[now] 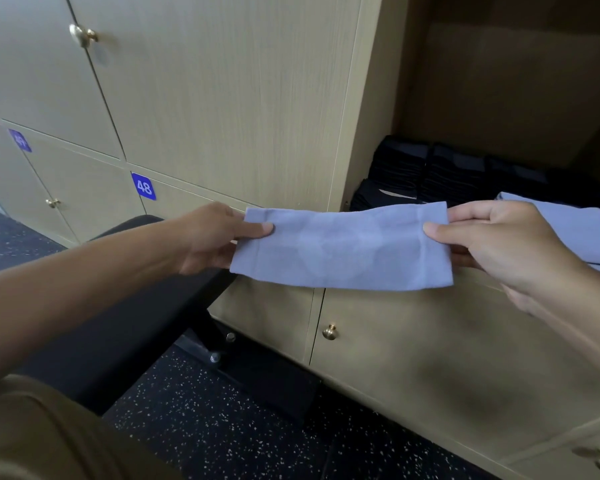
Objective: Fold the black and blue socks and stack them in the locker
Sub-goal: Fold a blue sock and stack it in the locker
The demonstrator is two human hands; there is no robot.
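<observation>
Pale blue flat-knit sock (340, 251) stretched taut, each end pinched by left hand (208, 237) and right hand (499, 244). Likely to sag crooked if either pinch slips, spoiling the fold short of the open wooden locker (499, 98).

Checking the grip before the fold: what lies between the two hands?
In the head view, only the blue sock, stretched flat between the left hand and right hand, each pinching one end.

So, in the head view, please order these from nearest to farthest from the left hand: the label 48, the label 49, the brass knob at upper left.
From the left hand, which pinches the blue sock:
1. Label 48, just above and left of the hand.
2. Label 49, further left on the next door.
3. Brass knob, high up at upper left.
</observation>
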